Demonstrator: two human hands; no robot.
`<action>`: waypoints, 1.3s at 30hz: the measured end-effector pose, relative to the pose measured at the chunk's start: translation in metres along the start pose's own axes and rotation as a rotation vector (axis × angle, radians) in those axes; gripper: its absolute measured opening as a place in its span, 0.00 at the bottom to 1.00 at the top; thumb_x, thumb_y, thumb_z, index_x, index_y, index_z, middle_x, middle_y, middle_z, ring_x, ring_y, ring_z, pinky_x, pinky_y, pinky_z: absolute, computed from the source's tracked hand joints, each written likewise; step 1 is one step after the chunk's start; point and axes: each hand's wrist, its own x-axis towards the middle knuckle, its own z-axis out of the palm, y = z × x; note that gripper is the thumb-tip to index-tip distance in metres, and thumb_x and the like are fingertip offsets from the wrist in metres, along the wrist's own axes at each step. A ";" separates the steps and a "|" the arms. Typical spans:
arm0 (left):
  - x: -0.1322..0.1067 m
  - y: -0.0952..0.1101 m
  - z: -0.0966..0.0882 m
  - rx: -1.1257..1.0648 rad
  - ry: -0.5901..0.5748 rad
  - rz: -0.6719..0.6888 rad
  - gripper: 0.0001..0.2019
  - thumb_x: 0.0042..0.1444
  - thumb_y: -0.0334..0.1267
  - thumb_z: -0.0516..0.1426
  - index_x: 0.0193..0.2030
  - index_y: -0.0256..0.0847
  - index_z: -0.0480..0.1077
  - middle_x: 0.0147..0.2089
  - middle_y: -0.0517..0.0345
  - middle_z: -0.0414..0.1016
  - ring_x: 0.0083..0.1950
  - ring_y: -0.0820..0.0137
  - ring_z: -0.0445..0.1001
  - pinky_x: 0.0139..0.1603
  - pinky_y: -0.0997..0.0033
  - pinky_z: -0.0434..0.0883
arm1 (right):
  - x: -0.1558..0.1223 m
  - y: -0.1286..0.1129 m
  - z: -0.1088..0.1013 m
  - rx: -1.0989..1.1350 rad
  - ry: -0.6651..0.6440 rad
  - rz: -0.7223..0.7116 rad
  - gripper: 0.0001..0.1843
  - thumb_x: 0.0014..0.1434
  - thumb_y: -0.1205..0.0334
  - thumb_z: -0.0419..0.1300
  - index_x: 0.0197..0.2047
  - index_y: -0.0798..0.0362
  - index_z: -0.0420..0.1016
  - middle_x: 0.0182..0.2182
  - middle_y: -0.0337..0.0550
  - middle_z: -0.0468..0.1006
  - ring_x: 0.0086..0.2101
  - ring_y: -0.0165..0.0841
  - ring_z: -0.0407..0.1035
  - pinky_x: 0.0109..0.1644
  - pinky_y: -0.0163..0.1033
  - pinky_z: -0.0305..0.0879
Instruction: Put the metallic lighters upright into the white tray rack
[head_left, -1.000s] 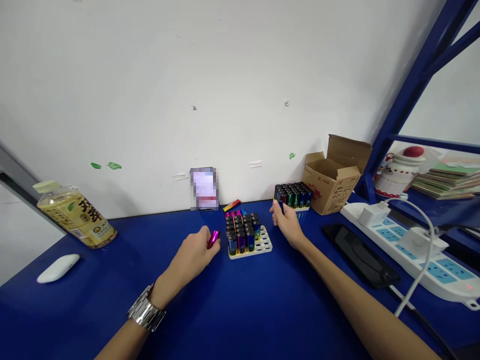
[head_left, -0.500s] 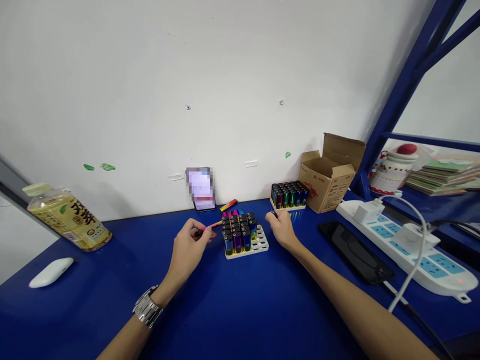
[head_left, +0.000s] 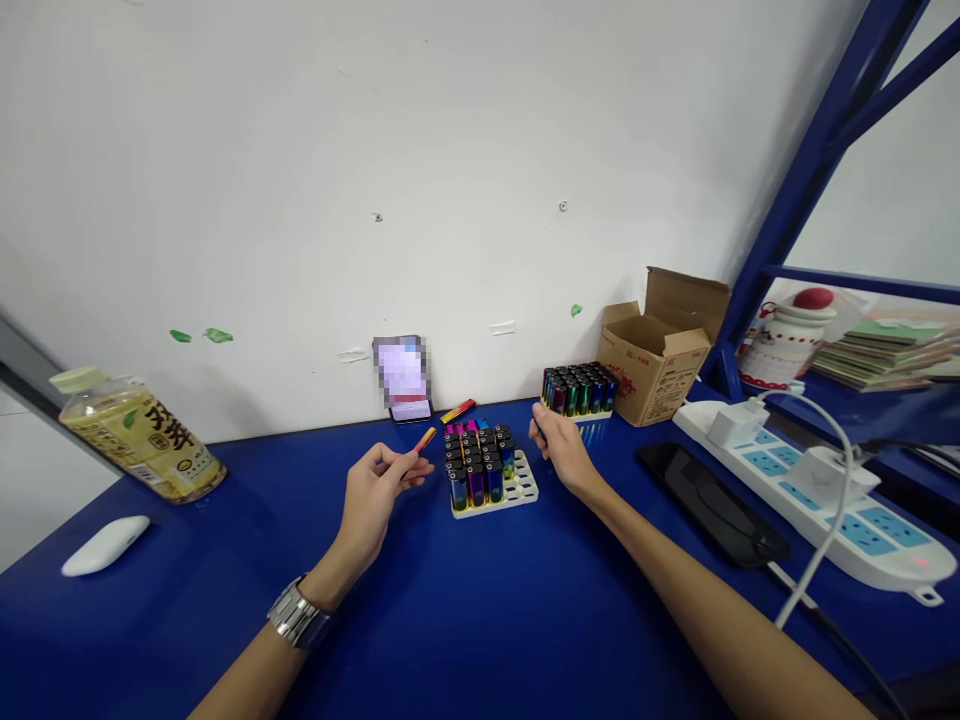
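Note:
My left hand [head_left: 379, 490] is closed in a pinch around a slim pink-and-orange lighter [head_left: 424, 441]. The lighter's yellow end points up and to the right, and its other end is hidden in my fingers. To the right of this hand stands a white perforated rack [head_left: 517, 488], holding several upright metallic lighters [head_left: 476, 482] with black tops. Some holes on the rack's right side are unfilled. My right hand [head_left: 562, 447] is beyond the rack's right edge, its fingers curled around a small dark thing mostly hidden by them.
Behind the rack lie a red-and-yellow lighter [head_left: 458, 411] and several pink and blue ones. A second filled rack [head_left: 579, 392] stands beside an open cardboard box [head_left: 654, 360]. A propped phone [head_left: 405, 375], bottle [head_left: 142, 440], black phone [head_left: 709, 500] and power strip [head_left: 825, 500] surround the work area.
The lighter in my left hand has swung from nearly level, pointing at the rack, to tilted upward. My right hand has turned and risen slightly, its fingers still curled.

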 end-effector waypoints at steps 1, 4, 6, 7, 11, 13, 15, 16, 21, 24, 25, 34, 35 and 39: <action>0.000 0.000 0.000 0.001 0.001 -0.004 0.21 0.39 0.46 0.67 0.21 0.39 0.58 0.27 0.51 0.79 0.35 0.60 0.80 0.35 0.66 0.73 | 0.001 0.000 -0.001 0.047 -0.012 0.001 0.27 0.61 0.39 0.44 0.26 0.53 0.65 0.19 0.35 0.61 0.21 0.28 0.57 0.25 0.33 0.55; 0.001 -0.003 -0.001 0.008 -0.006 -0.002 0.20 0.41 0.46 0.66 0.22 0.39 0.59 0.27 0.51 0.79 0.35 0.61 0.80 0.34 0.67 0.73 | 0.004 -0.002 -0.005 0.072 -0.040 -0.029 0.25 0.61 0.40 0.45 0.32 0.53 0.68 0.25 0.38 0.66 0.26 0.29 0.61 0.31 0.34 0.60; 0.002 -0.004 -0.001 0.016 -0.012 0.005 0.20 0.41 0.46 0.66 0.22 0.39 0.59 0.27 0.51 0.79 0.35 0.62 0.80 0.34 0.67 0.73 | 0.005 -0.006 -0.009 -0.013 -0.055 -0.096 0.21 0.58 0.42 0.54 0.28 0.53 0.68 0.25 0.37 0.66 0.28 0.30 0.60 0.33 0.35 0.59; 0.002 -0.005 -0.002 0.020 -0.012 0.010 0.19 0.42 0.46 0.65 0.22 0.39 0.59 0.28 0.51 0.79 0.35 0.62 0.80 0.34 0.67 0.73 | 0.005 -0.008 -0.011 -0.042 -0.061 -0.125 0.21 0.55 0.43 0.57 0.25 0.53 0.66 0.24 0.36 0.65 0.27 0.29 0.58 0.32 0.35 0.58; 0.002 -0.005 -0.002 0.021 -0.010 0.014 0.18 0.42 0.45 0.65 0.24 0.39 0.61 0.28 0.52 0.78 0.34 0.62 0.80 0.34 0.67 0.73 | 0.001 -0.017 -0.014 0.076 -0.157 -0.086 0.25 0.49 0.44 0.62 0.16 0.52 0.58 0.15 0.31 0.55 0.18 0.25 0.51 0.22 0.33 0.50; 0.002 -0.004 -0.001 0.007 -0.013 -0.005 0.17 0.41 0.45 0.65 0.26 0.38 0.63 0.27 0.52 0.79 0.33 0.62 0.79 0.33 0.67 0.72 | -0.002 -0.018 -0.012 0.169 -0.239 -0.005 0.23 0.48 0.44 0.63 0.18 0.52 0.61 0.12 0.31 0.57 0.14 0.25 0.54 0.19 0.33 0.50; 0.002 -0.003 -0.001 -0.010 -0.013 -0.028 0.16 0.40 0.44 0.65 0.29 0.37 0.66 0.27 0.52 0.79 0.32 0.63 0.79 0.33 0.68 0.72 | -0.004 -0.018 -0.008 0.225 -0.284 0.038 0.20 0.46 0.44 0.64 0.22 0.52 0.66 0.12 0.33 0.64 0.13 0.29 0.62 0.18 0.35 0.56; 0.002 -0.003 0.000 -0.019 -0.014 -0.036 0.17 0.40 0.45 0.65 0.31 0.37 0.67 0.27 0.51 0.79 0.32 0.63 0.79 0.33 0.68 0.71 | -0.006 -0.017 -0.006 0.231 -0.287 0.038 0.20 0.46 0.44 0.64 0.24 0.52 0.67 0.13 0.34 0.67 0.15 0.32 0.65 0.19 0.36 0.59; 0.001 -0.002 0.001 -0.055 -0.050 -0.028 0.21 0.43 0.48 0.64 0.39 0.33 0.71 0.29 0.50 0.79 0.31 0.65 0.77 0.34 0.67 0.71 | -0.008 -0.018 -0.006 0.039 -0.247 -0.116 0.15 0.48 0.49 0.64 0.26 0.53 0.73 0.15 0.38 0.72 0.18 0.35 0.70 0.21 0.37 0.63; 0.000 -0.001 0.002 -0.062 -0.084 0.001 0.24 0.45 0.50 0.63 0.43 0.33 0.72 0.32 0.50 0.79 0.32 0.65 0.76 0.34 0.67 0.70 | -0.009 -0.025 -0.010 -0.156 -0.255 -0.306 0.13 0.52 0.51 0.63 0.26 0.53 0.76 0.17 0.40 0.74 0.19 0.33 0.68 0.24 0.36 0.62; 0.000 -0.001 0.002 -0.064 -0.102 0.015 0.24 0.46 0.50 0.62 0.44 0.33 0.72 0.34 0.49 0.79 0.33 0.66 0.76 0.34 0.67 0.70 | -0.010 -0.027 -0.011 -0.217 -0.251 -0.363 0.13 0.53 0.52 0.63 0.26 0.53 0.76 0.18 0.41 0.75 0.20 0.32 0.68 0.25 0.36 0.61; -0.002 0.000 0.006 -0.100 -0.170 0.096 0.17 0.50 0.48 0.60 0.38 0.35 0.71 0.31 0.56 0.72 0.27 0.75 0.66 0.27 0.71 0.65 | -0.009 -0.037 -0.019 -0.505 -0.435 -0.350 0.14 0.54 0.50 0.62 0.32 0.53 0.73 0.22 0.40 0.74 0.23 0.32 0.66 0.29 0.35 0.57; 0.000 -0.001 0.006 -0.073 -0.159 0.104 0.17 0.50 0.49 0.60 0.38 0.35 0.71 0.29 0.58 0.71 0.25 0.76 0.64 0.26 0.72 0.63 | -0.008 -0.036 -0.021 -0.534 -0.440 -0.339 0.18 0.51 0.47 0.64 0.36 0.53 0.73 0.27 0.42 0.75 0.27 0.34 0.68 0.32 0.36 0.60; 0.005 -0.004 0.000 0.056 -0.087 0.150 0.17 0.49 0.50 0.61 0.35 0.35 0.72 0.24 0.63 0.67 0.23 0.77 0.61 0.24 0.74 0.58 | -0.008 -0.030 -0.021 -0.650 -0.518 -0.336 0.43 0.33 0.39 0.71 0.50 0.54 0.69 0.42 0.50 0.73 0.42 0.44 0.66 0.46 0.49 0.63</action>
